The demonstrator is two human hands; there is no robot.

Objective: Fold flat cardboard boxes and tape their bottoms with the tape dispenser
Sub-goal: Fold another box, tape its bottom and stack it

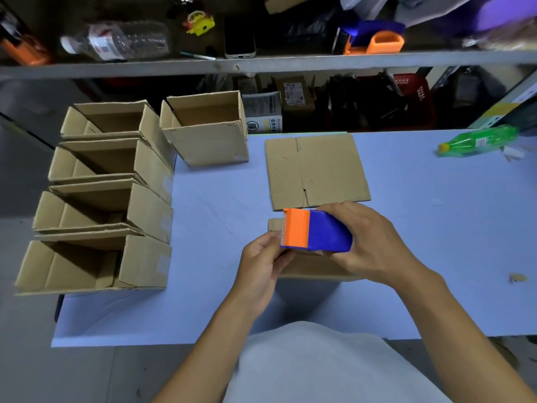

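The tape dispenser (316, 231), blue with an orange front, is gripped from the right by the right hand (374, 242), whose fingers are curled over its body. The left hand (263, 263) is held at the orange end, its fingertips pinched at the toothed edge; whether tape is caught between them cannot be made out. Beneath both hands a cardboard box (313, 267) is largely hidden, only strips of brown showing below the dispenser and at its left, so its flaps cannot be judged.

Just beyond the hands, a flat cardboard blank (316, 170) lies on the pale blue table (436, 228). Further left, an open folded box (206, 129) stands at the table's far edge, and a row of four folded boxes (101, 199) runs along the left side, partly overhanging the edge. A green bottle (479, 141) lies on its side at the far right, near a small pale scrap that is too blurred to identify.

Behind the table a grey shelf (261, 64) carries a clear plastic bottle (116, 39), a phone (239, 39) and a second orange and blue dispenser (374, 39). The goods under the shelf are dark and hard to distinguish.
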